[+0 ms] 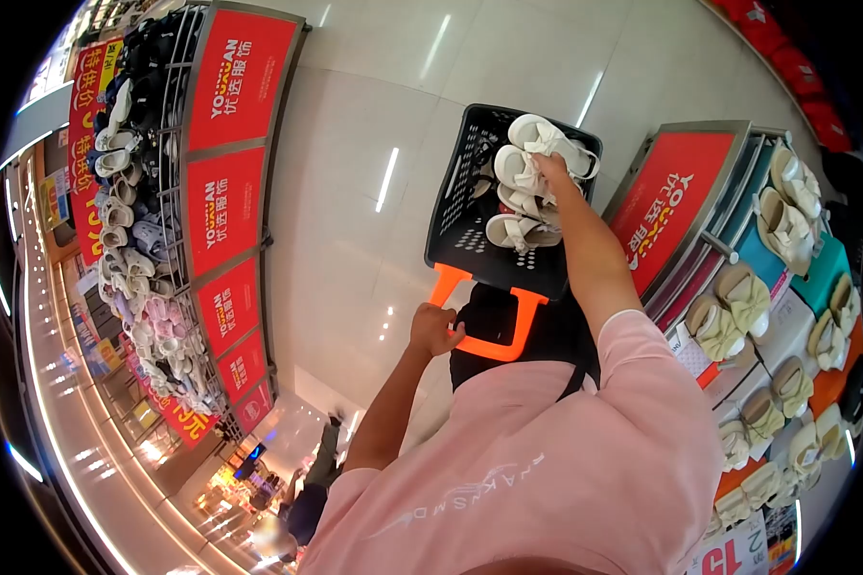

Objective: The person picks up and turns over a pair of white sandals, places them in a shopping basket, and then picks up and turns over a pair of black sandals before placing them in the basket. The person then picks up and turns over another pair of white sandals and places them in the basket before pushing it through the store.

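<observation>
A black shopping basket (457, 244) with an orange handle (504, 347) is in front of my body. My left hand (435, 330) is wrapped round the left side of that handle. Several white sandals with bows (514, 230) lie along the basket's right side. At the far end of the basket, my right hand (550, 169) is on a white sandal (518, 169), its fingers partly hidden against the straps. Whether it grips the sandal or only touches it is not clear.
On the left stands a long rack of shoes (115, 240) with red sign panels (225, 211). Beside my right arm is a display (676, 192) with boxes and bow sandals (786, 230). Another person (309, 503) is at the lower left. The floor (355, 125) is pale tile.
</observation>
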`<state>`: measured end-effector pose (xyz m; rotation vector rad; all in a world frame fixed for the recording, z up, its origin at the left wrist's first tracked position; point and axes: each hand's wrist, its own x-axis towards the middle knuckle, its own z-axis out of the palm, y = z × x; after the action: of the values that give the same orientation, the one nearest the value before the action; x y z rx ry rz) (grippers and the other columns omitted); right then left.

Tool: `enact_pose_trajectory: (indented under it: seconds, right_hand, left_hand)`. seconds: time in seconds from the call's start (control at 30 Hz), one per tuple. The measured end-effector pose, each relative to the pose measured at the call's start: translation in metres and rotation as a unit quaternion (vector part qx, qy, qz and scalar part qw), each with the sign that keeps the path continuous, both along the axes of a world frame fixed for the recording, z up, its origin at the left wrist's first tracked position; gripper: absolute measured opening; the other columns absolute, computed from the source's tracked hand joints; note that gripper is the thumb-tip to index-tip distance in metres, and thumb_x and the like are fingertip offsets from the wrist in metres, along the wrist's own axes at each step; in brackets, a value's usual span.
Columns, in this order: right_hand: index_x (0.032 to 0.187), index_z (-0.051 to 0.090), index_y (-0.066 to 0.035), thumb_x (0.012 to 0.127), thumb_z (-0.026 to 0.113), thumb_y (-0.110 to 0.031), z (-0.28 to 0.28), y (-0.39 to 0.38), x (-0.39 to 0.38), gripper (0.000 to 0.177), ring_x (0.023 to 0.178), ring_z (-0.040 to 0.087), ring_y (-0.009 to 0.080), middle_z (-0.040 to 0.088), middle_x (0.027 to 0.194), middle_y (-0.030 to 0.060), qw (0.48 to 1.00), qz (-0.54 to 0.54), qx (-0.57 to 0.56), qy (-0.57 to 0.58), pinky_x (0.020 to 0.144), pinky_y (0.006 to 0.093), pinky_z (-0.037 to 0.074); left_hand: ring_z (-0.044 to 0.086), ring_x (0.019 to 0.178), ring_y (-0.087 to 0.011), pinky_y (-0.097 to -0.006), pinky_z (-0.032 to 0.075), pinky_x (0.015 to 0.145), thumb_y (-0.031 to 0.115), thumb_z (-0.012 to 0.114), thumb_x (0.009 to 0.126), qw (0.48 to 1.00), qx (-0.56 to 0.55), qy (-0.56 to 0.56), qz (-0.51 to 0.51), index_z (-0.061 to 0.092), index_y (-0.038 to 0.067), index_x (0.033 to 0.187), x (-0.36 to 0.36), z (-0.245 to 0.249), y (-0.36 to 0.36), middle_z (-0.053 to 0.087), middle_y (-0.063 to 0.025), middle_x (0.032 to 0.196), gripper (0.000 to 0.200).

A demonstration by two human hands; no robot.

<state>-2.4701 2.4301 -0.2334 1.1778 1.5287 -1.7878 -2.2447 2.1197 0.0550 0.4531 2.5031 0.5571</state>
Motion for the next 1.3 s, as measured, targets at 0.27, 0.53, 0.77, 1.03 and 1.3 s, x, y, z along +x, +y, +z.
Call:
enact_pose_trajectory:
  seconds: [0.27, 0.53, 0.77, 1.03, 1.3]
  right_hand:
    - [0.114, 0.06, -0.004, 0.085, 0.066, -0.03, -0.001, 0.022, 0.037, 0.039, 0.07, 0.06, 0.0183, 0.065, 0.085, 0.0086, 0.985, 0.11, 0.125, 0.05, 0.063, 0.0345, 0.049]
    - [0.097, 0.065, -0.001, 0.088, 0.062, -0.018, 0.208, 0.029, 0.126, 0.019, 0.077, 0.065, 0.0271, 0.067, 0.085, 0.0146, 0.913, 0.162, 0.196, 0.318, 0.07, 0.0353, 0.051]
    - [0.099, 0.066, -0.005, 0.079, 0.073, -0.022, 0.286, -0.029, 0.206, 0.027, 0.075, 0.063, 0.0287, 0.065, 0.08, 0.0119, 0.831, 0.407, 0.06, 0.374, 0.067, 0.0391, 0.051]
    - [0.114, 0.062, -0.003, 0.081, 0.067, -0.026, 0.321, -0.069, 0.235, 0.041, 0.1, 0.063, 0.0367, 0.066, 0.105, 0.0207, 0.694, 0.654, 0.137, 0.267, 0.085, 0.0446, 0.051]
    - [0.108, 0.059, -0.001, 0.08, 0.064, -0.027, 0.317, -0.084, 0.25, 0.038, 0.101, 0.062, 0.0379, 0.064, 0.106, 0.022, 0.671, 0.684, 0.164, 0.233, 0.088, 0.0449, 0.05]
  left_hand:
    - [0.056, 0.056, -0.0294, -0.04, 0.045, 0.072, 0.028, 0.064, 0.073, 0.999, -0.025, -0.022, -0.03, 0.058, 0.008, 0.064, -0.005, 0.001, 0.006, 0.054, -0.0071, 0.051, 0.023]
    - [0.058, 0.058, -0.032, -0.0415, 0.045, 0.07, 0.031, 0.064, 0.077, 0.999, -0.034, -0.031, -0.023, 0.058, 0.008, 0.061, -0.007, 0.006, 0.012, 0.056, -0.0087, 0.053, 0.029]
    - [0.058, 0.054, -0.0326, -0.043, 0.046, 0.06, 0.033, 0.067, 0.078, 1.0, -0.007, 0.01, 0.023, 0.059, 0.009, 0.061, -0.002, 0.005, 0.016, 0.058, -0.0086, 0.055, 0.03]
    - [0.059, 0.054, -0.0291, -0.0416, 0.044, 0.057, 0.038, 0.066, 0.078, 0.996, 0.018, 0.07, 0.06, 0.06, 0.011, 0.062, 0.004, -0.007, 0.022, 0.061, -0.0068, 0.058, 0.032]
    - [0.061, 0.058, -0.0285, -0.0418, 0.044, 0.058, 0.038, 0.065, 0.076, 0.988, 0.041, 0.09, 0.122, 0.062, 0.01, 0.065, 0.018, -0.012, 0.028, 0.063, -0.0065, 0.061, 0.03]
